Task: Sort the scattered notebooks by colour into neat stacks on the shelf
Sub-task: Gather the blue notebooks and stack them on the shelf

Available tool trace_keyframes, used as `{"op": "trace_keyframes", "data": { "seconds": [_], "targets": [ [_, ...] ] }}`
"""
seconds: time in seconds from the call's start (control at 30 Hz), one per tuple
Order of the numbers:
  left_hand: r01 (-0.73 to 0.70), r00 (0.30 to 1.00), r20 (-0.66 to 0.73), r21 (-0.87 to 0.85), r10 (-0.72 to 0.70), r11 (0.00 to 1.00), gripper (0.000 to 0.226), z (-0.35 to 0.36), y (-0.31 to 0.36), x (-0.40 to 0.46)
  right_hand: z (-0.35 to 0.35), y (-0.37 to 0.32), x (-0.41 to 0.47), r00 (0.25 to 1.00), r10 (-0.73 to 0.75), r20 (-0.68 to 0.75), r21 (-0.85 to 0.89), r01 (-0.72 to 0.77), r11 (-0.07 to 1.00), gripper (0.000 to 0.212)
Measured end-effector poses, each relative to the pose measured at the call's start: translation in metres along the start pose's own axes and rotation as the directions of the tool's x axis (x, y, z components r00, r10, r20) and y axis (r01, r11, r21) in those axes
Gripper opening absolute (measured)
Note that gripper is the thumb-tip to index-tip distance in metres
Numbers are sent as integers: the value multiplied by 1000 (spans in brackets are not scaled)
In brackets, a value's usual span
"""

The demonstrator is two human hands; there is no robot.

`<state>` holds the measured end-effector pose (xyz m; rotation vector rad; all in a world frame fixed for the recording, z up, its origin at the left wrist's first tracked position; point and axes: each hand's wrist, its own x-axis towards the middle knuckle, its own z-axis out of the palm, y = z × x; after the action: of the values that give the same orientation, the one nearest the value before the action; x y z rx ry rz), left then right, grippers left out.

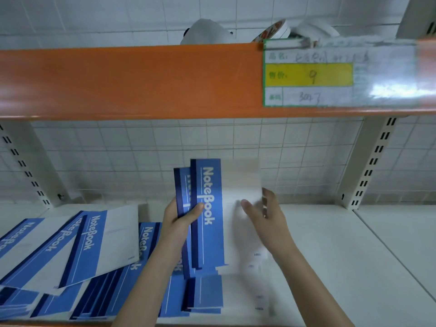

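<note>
Bright, even light; glare streaks the price label (339, 73). The right hand (264, 213) smears with motion blur, and edges bow.

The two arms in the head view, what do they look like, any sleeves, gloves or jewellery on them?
Both forearms are bare as far as the frame shows: no sleeve edge reaches into view. The left hand and right hand wear no gloves, and no watch, bracelet or ring can be made out. The right hand is blurred, so small details there cannot be told.
</note>
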<state>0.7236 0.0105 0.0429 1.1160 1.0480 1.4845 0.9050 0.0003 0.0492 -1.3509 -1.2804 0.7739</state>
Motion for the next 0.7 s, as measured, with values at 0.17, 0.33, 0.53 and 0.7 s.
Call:
{"op": "trace_keyframes", "data": {
  "seconds": [0.17,0.33,0.53,0.7],
  "targets": [
    [-281,959,21,169,282,945,15,7,15,-8,13,-9,-10,994,6,106,445,-53,894,35],
    [-242,962,-90,158,258,957,22,1,6,-12,17,-5,-16,992,-11,127,466,-50,883,24],
    [-162,981,-82,159,176,974,7,0,-17,-17,32,18,-19,992,97,85,431,-124,894,21],
    [-157,981,-86,159,172,975,20,-3,-27,-21,37,34,-27,996,-51,80,308,24,951,34]
  ]
}}
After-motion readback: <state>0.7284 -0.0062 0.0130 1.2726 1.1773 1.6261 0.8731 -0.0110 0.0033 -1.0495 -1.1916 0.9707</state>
